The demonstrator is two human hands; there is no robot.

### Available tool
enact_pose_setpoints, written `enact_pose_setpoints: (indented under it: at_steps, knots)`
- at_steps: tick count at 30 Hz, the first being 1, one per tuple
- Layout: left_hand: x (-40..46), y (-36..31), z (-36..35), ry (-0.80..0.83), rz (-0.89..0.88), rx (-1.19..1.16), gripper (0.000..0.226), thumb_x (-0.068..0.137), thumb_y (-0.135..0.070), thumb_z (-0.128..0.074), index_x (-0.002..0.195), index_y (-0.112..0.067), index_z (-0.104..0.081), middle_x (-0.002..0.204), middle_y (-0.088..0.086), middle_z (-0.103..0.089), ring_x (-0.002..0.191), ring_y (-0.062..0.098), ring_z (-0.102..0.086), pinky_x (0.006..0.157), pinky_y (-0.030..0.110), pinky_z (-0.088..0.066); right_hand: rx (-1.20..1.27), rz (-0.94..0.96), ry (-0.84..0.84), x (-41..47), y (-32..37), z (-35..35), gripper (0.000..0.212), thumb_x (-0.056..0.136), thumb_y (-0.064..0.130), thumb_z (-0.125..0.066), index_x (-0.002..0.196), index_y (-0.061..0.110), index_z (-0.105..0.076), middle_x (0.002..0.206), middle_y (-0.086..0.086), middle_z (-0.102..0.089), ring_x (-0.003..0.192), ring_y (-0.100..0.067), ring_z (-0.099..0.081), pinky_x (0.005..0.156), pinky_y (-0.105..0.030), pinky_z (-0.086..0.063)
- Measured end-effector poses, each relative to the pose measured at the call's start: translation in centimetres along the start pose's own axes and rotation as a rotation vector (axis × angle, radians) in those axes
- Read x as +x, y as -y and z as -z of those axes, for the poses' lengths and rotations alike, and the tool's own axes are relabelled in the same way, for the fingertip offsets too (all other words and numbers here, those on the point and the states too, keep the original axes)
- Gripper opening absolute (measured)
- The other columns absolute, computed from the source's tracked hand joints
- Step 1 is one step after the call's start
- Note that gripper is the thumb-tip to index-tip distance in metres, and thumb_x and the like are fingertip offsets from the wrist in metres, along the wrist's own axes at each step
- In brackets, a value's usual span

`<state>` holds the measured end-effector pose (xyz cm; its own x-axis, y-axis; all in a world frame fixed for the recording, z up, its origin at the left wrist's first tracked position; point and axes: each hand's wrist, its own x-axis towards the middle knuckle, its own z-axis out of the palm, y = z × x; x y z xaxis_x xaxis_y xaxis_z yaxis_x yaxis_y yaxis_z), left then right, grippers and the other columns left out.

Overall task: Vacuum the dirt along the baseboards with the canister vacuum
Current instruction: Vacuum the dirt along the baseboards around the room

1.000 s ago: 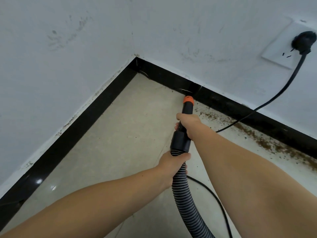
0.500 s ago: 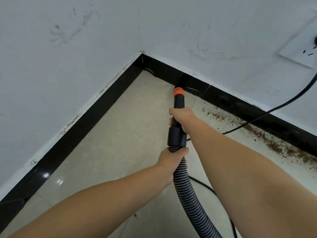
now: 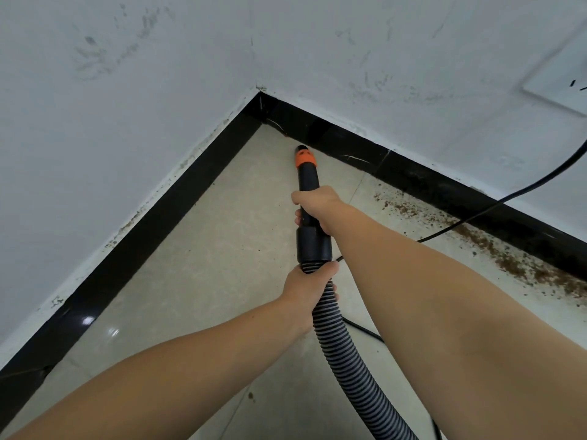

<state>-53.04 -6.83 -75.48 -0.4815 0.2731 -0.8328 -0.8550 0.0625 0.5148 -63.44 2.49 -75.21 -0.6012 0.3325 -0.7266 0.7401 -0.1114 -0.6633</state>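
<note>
My right hand (image 3: 317,208) grips the black vacuum nozzle (image 3: 308,177) just below its orange tip (image 3: 304,158). The tip sits at the floor right beside the black baseboard (image 3: 349,144), a little right of the room corner. My left hand (image 3: 308,287) grips the ribbed grey hose (image 3: 346,357) just under the black cuff (image 3: 313,246). Brown dirt (image 3: 508,255) lies along the right baseboard, to the right of the nozzle. The canister itself is out of view.
A black power cord (image 3: 508,195) runs from the white wall socket (image 3: 562,84) down across the baseboard and behind my right arm. A second black baseboard (image 3: 143,242) lines the left wall. Beige tile floor (image 3: 222,249) spreads between them.
The nozzle has slid left along the right baseboard toward the corner, both hands moving with it. The view has shifted left, so the plug has left the frame.
</note>
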Motion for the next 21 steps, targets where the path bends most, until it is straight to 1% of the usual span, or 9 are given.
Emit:
enact_pose_setpoints:
  at_steps: [3,5,6,8,10,13,16,19,21]
  knots:
    - [-1.0,0.8,0.1,0.01,0.027,-0.003,0.041,0.085,-0.016,-0.069,0.12,0.003,-0.058,0.087,0.015,-0.061,0.074,0.027,-0.059,0.066,0.034,-0.056,-0.043,-0.011,0.026,-0.9,-0.7,-0.2,0.017,0.084,0.009,-0.062,0.084,0.01,-0.045,0.064,-0.008,-0.058,0.044,-0.016,-0.055,0.041,-0.02,-0.049]
    - [-1.6,1.1,0.2,0.025,0.043,0.0,0.04,0.086,-0.015,-0.068,0.119,0.004,-0.057,0.087,0.015,-0.061,0.074,0.028,-0.059,0.064,0.033,-0.055,-0.043,-0.017,0.011,-1.5,-1.1,-0.1,0.016,0.085,0.009,-0.062,0.085,0.009,-0.045,0.065,-0.009,-0.057,0.045,-0.016,-0.055,0.04,-0.02,-0.049]
    - [-1.8,1.2,0.3,0.04,0.048,0.011,0.037,0.086,-0.014,-0.067,0.117,0.004,-0.058,0.085,0.015,-0.061,0.071,0.026,-0.059,0.061,0.031,-0.055,-0.024,-0.023,-0.013,-1.8,-1.3,0.1,0.016,0.085,0.009,-0.062,0.087,0.009,-0.045,0.066,-0.009,-0.057,0.046,-0.017,-0.055,0.04,-0.021,-0.048]
    - [-2.1,1.2,0.4,0.078,0.053,0.05,0.025,0.086,-0.013,-0.066,0.107,-0.001,-0.058,0.074,0.011,-0.059,0.06,0.021,-0.057,0.053,0.026,-0.053,0.034,-0.041,-0.082,-2.2,-1.8,0.9,0.016,0.085,0.008,-0.061,0.089,0.008,-0.046,0.066,-0.009,-0.056,0.046,-0.018,-0.054,0.042,-0.022,-0.048]
    - [-2.6,1.3,0.3,0.118,0.063,0.088,0.019,0.087,-0.013,-0.066,0.1,-0.005,-0.055,0.066,0.008,-0.055,0.053,0.017,-0.054,0.048,0.024,-0.05,0.089,-0.062,-0.144,-2.8,-2.4,2.0,0.015,0.084,0.007,-0.061,0.086,0.009,-0.045,0.065,-0.009,-0.056,0.045,-0.018,-0.054,0.042,-0.023,-0.047]
    - [-3.5,1.9,-0.6,0.162,0.085,0.148,0.019,0.088,-0.014,-0.066,0.1,-0.006,-0.054,0.066,0.007,-0.055,0.053,0.018,-0.054,0.049,0.025,-0.049,0.123,-0.082,-0.19,-3.7,-3.5,3.9,0.015,0.084,0.006,-0.06,0.085,0.009,-0.045,0.063,-0.009,-0.056,0.042,-0.018,-0.053,0.041,-0.023,-0.047]
    - [-4.3,2.8,-1.4,0.194,0.09,0.184,0.019,0.088,-0.015,-0.065,0.1,-0.005,-0.054,0.067,0.008,-0.055,0.054,0.019,-0.054,0.052,0.027,-0.049,0.147,-0.1,-0.215,-4.7,-4.5,5.5,0.015,0.084,0.007,-0.06,0.085,0.009,-0.045,0.063,-0.009,-0.057,0.042,-0.018,-0.055,0.043,-0.025,-0.049]
    - [-5.2,3.8,-1.8,0.19,0.079,0.204,0.016,0.088,-0.014,-0.064,0.097,-0.005,-0.054,0.066,0.008,-0.055,0.053,0.019,-0.054,0.05,0.025,-0.049,0.158,-0.114,-0.206,-6.2,-5.4,6.3,0.016,0.085,0.008,-0.061,0.086,0.009,-0.045,0.065,-0.009,-0.058,0.043,-0.017,-0.055,0.043,-0.023,-0.048]
    - [-6.2,5.2,-2.0,0.162,0.069,0.215,0.016,0.087,-0.014,-0.065,0.096,-0.005,-0.055,0.068,0.009,-0.057,0.056,0.02,-0.056,0.053,0.026,-0.05,0.135,-0.11,-0.175,-7.4,-6.2,6.4,0.015,0.085,0.008,-0.06,0.088,0.007,-0.046,0.064,-0.01,-0.058,0.043,-0.017,-0.055,0.04,-0.022,-0.048]
